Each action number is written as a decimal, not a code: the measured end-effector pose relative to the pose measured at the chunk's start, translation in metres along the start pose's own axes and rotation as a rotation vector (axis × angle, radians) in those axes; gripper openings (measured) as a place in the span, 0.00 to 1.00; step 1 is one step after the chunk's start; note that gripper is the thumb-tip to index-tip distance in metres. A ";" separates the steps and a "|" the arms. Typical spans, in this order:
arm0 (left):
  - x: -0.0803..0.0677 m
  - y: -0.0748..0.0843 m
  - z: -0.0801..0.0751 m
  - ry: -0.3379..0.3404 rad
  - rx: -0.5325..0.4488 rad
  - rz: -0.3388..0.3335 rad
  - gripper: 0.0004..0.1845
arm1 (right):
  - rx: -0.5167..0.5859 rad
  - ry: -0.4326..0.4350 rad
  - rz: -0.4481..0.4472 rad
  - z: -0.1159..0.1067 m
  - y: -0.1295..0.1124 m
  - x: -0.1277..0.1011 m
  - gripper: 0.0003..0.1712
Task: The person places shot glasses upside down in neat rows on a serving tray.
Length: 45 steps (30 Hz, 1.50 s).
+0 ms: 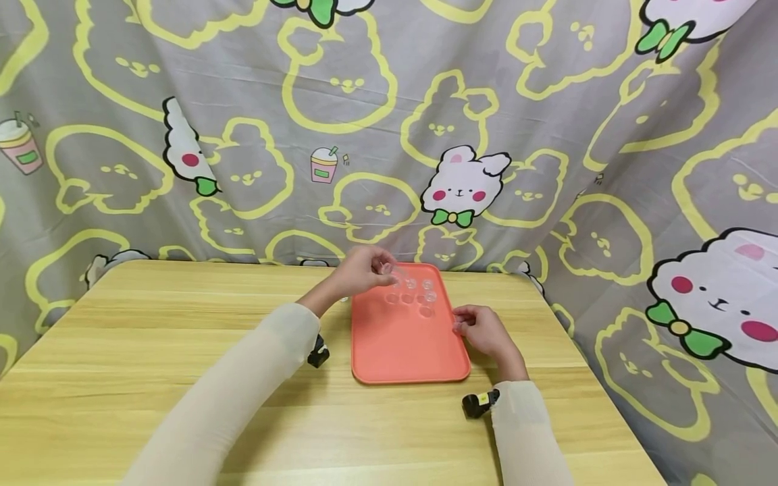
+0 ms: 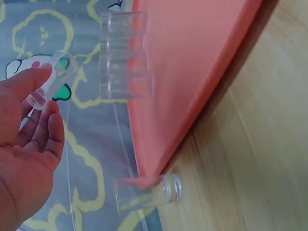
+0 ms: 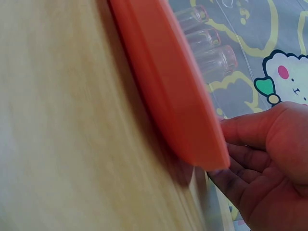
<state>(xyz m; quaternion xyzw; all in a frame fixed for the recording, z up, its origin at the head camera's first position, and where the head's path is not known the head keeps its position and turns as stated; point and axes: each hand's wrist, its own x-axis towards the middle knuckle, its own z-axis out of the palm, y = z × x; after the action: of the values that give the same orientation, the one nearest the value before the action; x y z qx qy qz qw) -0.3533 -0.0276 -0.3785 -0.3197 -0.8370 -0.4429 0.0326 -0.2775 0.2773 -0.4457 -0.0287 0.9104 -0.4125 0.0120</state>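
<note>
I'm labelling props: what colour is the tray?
The tray is coral red, seen best in the head view.

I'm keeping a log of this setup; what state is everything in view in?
Coral tray: flat on the wooden table
Clear cups on tray: standing close together
Clear cup beside tray: standing on the table
Held cup: tilted, off the tray
Left hand: pinching the held cup
Right hand: gripping the tray's right edge
Wrist cameras: worn
Curtain: hanging

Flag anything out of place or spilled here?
One clear cup stands on the table, just outside the left edge of the tray. It looks stray because the other standing cups are on the tray. No visible spill.
</note>
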 end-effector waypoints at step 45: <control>0.017 0.005 0.056 -0.188 0.295 0.073 0.15 | 0.006 -0.008 0.001 -0.001 -0.001 0.000 0.16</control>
<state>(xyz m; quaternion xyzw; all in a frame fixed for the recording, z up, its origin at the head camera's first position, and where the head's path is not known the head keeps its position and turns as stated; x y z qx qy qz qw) -0.3512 0.0253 -0.4033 -0.3816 -0.8800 -0.2822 0.0168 -0.2775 0.2775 -0.4445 -0.0299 0.9091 -0.4151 0.0159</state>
